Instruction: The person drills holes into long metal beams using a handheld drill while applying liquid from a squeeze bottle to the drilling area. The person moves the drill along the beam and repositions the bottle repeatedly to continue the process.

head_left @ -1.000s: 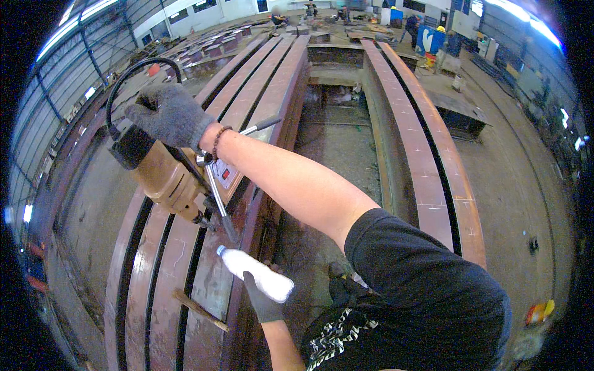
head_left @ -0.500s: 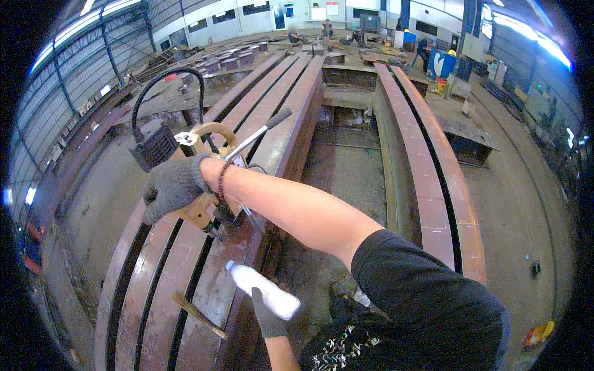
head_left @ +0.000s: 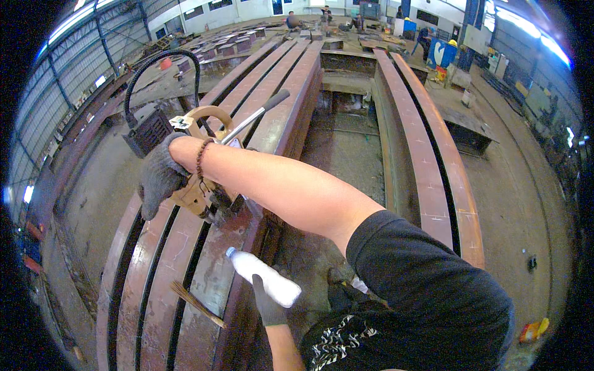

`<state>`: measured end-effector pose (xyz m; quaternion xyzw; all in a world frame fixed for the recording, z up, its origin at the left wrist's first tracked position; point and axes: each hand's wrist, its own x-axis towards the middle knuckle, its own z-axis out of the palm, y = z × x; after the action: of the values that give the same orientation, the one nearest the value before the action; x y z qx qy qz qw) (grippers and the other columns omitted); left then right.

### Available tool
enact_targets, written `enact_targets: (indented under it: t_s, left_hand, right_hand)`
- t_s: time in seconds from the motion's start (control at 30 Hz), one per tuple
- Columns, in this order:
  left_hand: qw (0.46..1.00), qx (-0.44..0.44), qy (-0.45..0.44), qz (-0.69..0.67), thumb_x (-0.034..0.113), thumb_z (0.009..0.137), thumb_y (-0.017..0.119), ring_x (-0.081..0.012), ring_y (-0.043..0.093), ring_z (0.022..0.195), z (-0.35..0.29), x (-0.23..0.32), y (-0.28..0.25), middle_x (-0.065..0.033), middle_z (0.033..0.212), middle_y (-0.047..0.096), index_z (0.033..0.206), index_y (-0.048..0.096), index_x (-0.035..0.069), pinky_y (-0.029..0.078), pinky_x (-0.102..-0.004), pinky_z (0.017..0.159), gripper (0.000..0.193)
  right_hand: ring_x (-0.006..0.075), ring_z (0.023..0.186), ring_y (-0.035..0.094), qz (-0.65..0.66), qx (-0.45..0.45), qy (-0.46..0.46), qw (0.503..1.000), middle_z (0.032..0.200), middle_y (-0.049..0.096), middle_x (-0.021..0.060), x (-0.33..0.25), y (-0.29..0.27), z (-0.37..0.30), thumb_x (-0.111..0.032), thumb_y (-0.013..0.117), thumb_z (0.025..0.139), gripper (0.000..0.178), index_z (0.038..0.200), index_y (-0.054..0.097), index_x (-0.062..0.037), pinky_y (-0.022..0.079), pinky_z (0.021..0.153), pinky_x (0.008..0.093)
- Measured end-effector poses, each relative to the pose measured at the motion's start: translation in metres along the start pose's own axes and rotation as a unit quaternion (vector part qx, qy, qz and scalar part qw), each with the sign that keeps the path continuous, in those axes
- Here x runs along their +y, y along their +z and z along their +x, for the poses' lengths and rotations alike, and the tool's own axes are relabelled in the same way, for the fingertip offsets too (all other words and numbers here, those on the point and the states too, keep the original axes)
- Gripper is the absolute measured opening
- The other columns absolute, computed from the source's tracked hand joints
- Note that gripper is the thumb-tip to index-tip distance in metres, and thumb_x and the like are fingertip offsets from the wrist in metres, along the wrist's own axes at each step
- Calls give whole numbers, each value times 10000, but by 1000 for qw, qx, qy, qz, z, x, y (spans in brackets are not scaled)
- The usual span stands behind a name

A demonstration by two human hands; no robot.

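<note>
My right hand, in a grey glove with a bead bracelet at the wrist, reaches across to the left and grips a tan drilling machine. The machine stands on a rusty brown steel beam. Its metal lever with a black knob sticks up to the right, and a black cable loops above it. My left hand, in a dark glove, holds a white plastic bottle with its blue cap pointing left over the beam's edge.
Several long rusty beams run side by side away from me, with another pair to the right across a dirt gap. A small brush lies on the near beam. A black box sits behind the machine. People work far off.
The machine, held up at the left a second ago, has come down onto the beam with my right hand still on it. The bottle hand has stayed where it was.
</note>
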<state>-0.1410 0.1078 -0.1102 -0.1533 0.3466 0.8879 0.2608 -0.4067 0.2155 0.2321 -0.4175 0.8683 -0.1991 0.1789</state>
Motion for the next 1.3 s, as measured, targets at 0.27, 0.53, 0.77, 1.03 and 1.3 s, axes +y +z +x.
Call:
enact_targets:
  t_s: [0.27, 0.53, 0.77, 1.03, 1.3]
  left_hand:
    - [1000, -2, -10, -13, 641, 981, 555, -304, 660, 1035, 12, 2, -15, -144, 1161, 657, 1390, 513, 28, 575, -446, 892, 738]
    - [999, -41, -3, -28, 593, 971, 618, -308, 669, 1084, 1, 12, 8, -161, 1254, 656, 1423, 479, 3, 578, -446, 928, 756]
    - [998, 1, -58, -35, 617, 965, 613, -307, 650, 1113, 24, -2, -27, -152, 1275, 645, 1448, 467, 3, 559, -442, 969, 795]
    - [995, -92, -43, -9, 641, 969, 580, -309, 666, 1048, 38, -11, 16, -162, 1244, 654, 1422, 494, 11, 574, -451, 913, 780]
    - [995, -43, -41, -75, 598, 960, 632, -297, 659, 1090, 44, -2, -47, -171, 1282, 646, 1442, 474, -17, 571, -427, 937, 798]
  right_hand:
    - [323, 1146, 663, -103, 25, 8, 994, 1270, 711, 165, -37, -3, -14, -605, 642, 890, 691, 1280, 695, -36, 487, 1007, 453]
    - [328, 1081, 687, -97, 68, -2, 993, 1197, 739, 168, -44, 0, -25, -612, 670, 868, 671, 1209, 736, -38, 513, 961, 447]
    - [322, 1071, 691, -66, 85, 53, 993, 1162, 747, 172, -49, 3, -31, -626, 702, 835, 691, 1208, 740, -45, 517, 965, 435]
    - [337, 1021, 693, -90, 96, 62, 989, 1146, 751, 172, -25, -1, -46, -633, 662, 852, 684, 1186, 743, -42, 519, 930, 457]
    - [340, 979, 691, -104, 72, 19, 992, 1084, 755, 186, -65, 1, -23, -639, 645, 858, 652, 1109, 763, -50, 517, 894, 466]
